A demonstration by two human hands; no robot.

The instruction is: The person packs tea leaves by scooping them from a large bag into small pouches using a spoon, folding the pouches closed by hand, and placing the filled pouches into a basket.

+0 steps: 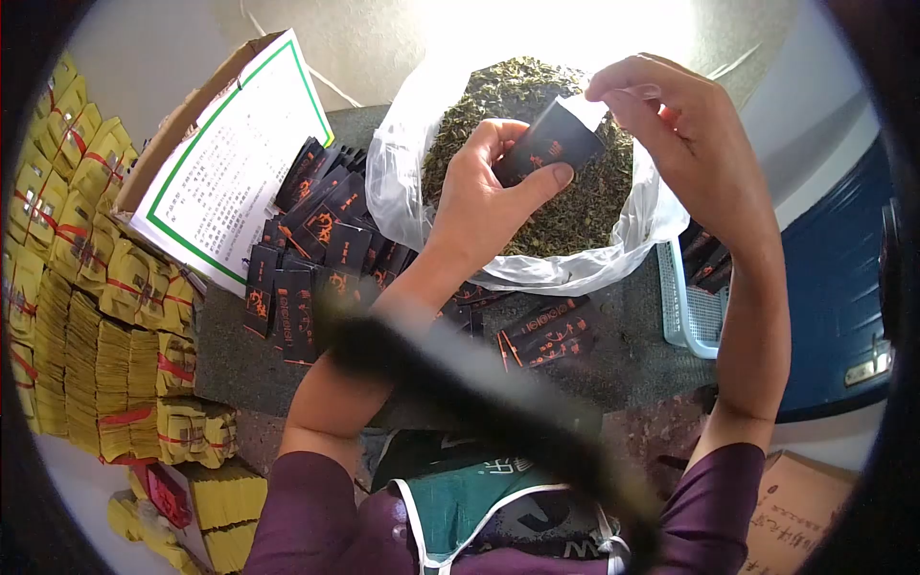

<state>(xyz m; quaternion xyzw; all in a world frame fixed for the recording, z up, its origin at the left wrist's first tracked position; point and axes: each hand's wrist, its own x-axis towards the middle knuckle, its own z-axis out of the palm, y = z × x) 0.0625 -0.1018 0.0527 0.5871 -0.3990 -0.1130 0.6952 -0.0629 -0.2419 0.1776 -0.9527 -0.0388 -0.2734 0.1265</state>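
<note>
My left hand (484, 196) grips a small black tea packet (551, 144) with orange lettering, thumb across its front, over the plastic bag. The packet tilts, with its top toward the upper right. A white piece (585, 110) shows at that top end; I cannot tell whether it is a lining or an insert. My right hand (695, 120) is closed at this end, its thumb and forefinger pinched together beside the white piece. What they hold is unclear. Below both hands, loose dried tea leaves (565, 225) fill an open, clear plastic bag (398, 182).
Black tea packets (331, 240) lie heaped left of the bag, beside a cardboard box with a green-bordered printed sheet (240, 158). Stacked yellow packets (86, 355) line the far left. A light blue basket (676, 297) stands right. A blurred dark strap (479, 383) crosses the foreground.
</note>
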